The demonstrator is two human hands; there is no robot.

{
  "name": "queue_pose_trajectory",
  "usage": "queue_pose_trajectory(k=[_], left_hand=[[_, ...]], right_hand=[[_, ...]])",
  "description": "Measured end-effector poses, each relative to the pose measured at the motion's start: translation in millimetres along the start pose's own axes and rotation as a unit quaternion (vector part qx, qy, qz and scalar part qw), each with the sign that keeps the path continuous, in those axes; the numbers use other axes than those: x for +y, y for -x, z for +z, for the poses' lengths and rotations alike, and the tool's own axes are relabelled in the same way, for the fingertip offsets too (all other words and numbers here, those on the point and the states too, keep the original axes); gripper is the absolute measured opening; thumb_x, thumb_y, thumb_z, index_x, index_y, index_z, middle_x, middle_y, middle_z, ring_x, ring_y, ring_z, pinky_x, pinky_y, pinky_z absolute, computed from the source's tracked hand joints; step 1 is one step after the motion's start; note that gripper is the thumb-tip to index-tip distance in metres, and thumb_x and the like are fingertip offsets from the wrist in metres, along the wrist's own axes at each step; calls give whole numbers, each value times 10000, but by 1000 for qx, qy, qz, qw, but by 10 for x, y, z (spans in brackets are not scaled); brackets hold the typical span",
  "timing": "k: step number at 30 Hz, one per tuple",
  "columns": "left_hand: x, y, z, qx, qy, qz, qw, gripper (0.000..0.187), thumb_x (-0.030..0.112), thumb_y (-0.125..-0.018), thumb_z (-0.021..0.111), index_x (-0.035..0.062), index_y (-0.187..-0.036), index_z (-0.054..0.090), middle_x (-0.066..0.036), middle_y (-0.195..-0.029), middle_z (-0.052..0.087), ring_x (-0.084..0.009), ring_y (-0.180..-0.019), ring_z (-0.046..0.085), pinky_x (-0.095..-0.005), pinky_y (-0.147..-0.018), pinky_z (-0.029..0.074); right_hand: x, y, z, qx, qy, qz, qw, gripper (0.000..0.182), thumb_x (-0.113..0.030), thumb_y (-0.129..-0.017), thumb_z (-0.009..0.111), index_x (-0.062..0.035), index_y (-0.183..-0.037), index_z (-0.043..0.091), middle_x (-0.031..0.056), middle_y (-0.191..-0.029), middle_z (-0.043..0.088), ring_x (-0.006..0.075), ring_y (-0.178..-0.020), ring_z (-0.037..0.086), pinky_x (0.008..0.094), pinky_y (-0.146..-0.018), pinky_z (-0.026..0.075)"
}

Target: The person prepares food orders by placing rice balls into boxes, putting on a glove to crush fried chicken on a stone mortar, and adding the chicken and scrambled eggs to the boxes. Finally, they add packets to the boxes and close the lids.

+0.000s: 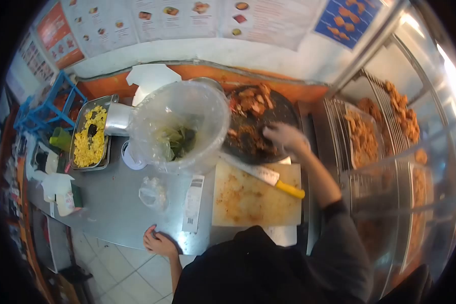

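Note:
My right hand (287, 139), in a thin clear glove, reaches over a round dark pan (289, 109). Its fingers are drawn together above the chopped browned meat (253, 138); whether they hold a piece is hidden. Larger reddish meat pieces (253, 100) lie at the pan's far side. Down by the table's front edge, my bare left hand (159, 243) holds nothing, its fingers loosely bent and apart. Below the pan, a yellow-handled knife (289, 189) lies across the top of a stained white cutting board (256, 207).
A large clear plastic bag with green leaves (177, 139) stands mid-table. Near it are a small knotted bag (153, 193) and a paper receipt (192, 202). A metal tray of yellow food (88, 134) stands left. Wire racks with fried pieces (362, 134) line the right.

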State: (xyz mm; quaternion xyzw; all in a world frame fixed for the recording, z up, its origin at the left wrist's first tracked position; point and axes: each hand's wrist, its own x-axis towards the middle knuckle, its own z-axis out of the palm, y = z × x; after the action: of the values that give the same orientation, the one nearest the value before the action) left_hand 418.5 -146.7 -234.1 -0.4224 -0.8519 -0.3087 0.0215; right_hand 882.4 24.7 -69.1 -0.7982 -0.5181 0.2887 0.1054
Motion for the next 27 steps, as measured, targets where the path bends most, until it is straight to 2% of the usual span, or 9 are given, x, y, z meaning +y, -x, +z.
queue_pose_trajectory(k=[7,12,15,16,17,21,23,25,27], left_hand=[[-44,13,24,4,-29,40,999,238,70,-812,471,189,-931,640,6,-1067,574,-220,-1125,465,-445,-1012,249],[-84,74,18,13,-12,37,999,235,69,-808,481,194,-925,641,4,-1055,572,-225,-1128,464,-451,-1010,250],[-102,23,82,24,-6,36,999,227,66,-795,494,197,-912,637,-1,-1054,565,-236,-1126,466,-468,-1013,246],[-124,25,88,14,-5,39,999,224,62,-791,497,197,-905,634,-1,-1065,562,-238,-1131,463,-472,-1015,242],[-99,22,63,3,-9,44,999,220,59,-786,500,197,-898,631,-1,-1075,559,-239,-1136,459,-477,-1018,239],[-102,29,77,12,-48,45,998,234,66,-785,514,205,-935,628,7,-1083,553,-225,-1126,463,-450,-985,260],[-134,57,28,4,-40,43,998,211,64,-783,516,197,-906,626,4,-1076,553,-231,-1131,458,-462,-998,251],[-21,21,77,9,-23,30,999,189,63,-782,518,188,-877,624,0,-1069,553,-238,-1135,453,-474,-1010,243],[7,23,19,7,-11,19,1000,175,68,-779,519,182,-865,621,-2,-1059,551,-238,-1122,456,-467,-1005,249]], right_hand=[[-446,623,-30,233,-128,26,964,617,-485,-871,547,-119,-1362,465,165,-1245,591,317,-1130,573,353,-949,435],[-74,-116,-115,-66,-56,34,996,586,-456,-899,535,-43,-1313,497,106,-1056,640,207,-909,604,372,-820,474],[-343,168,-179,80,-342,-21,936,535,-372,-899,570,-40,-1307,470,122,-996,615,213,-927,576,370,-819,472],[-462,464,-193,240,0,-97,966,589,-396,-899,536,-84,-1383,409,167,-1110,622,302,-1018,599,399,-899,462],[-592,497,-92,246,-117,23,962,611,-425,-895,503,-113,-1407,388,213,-1222,578,357,-1136,554,419,-969,432],[-103,-151,64,133,22,57,989,656,-480,-873,516,-88,-1387,407,229,-1262,556,360,-1143,559,415,-975,435],[-165,-62,-309,-95,-253,151,951,650,-476,-869,529,-88,-1379,422,221,-1215,588,364,-1096,588,435,-918,473],[282,-388,-144,-53,-356,75,930,624,-467,-869,542,-70,-1343,460,208,-1049,649,339,-970,635,439,-813,515],[248,-57,-117,259,39,-14,965,612,-469,-863,558,-44,-1298,492,184,-1016,628,334,-815,631,441,-767,517]])
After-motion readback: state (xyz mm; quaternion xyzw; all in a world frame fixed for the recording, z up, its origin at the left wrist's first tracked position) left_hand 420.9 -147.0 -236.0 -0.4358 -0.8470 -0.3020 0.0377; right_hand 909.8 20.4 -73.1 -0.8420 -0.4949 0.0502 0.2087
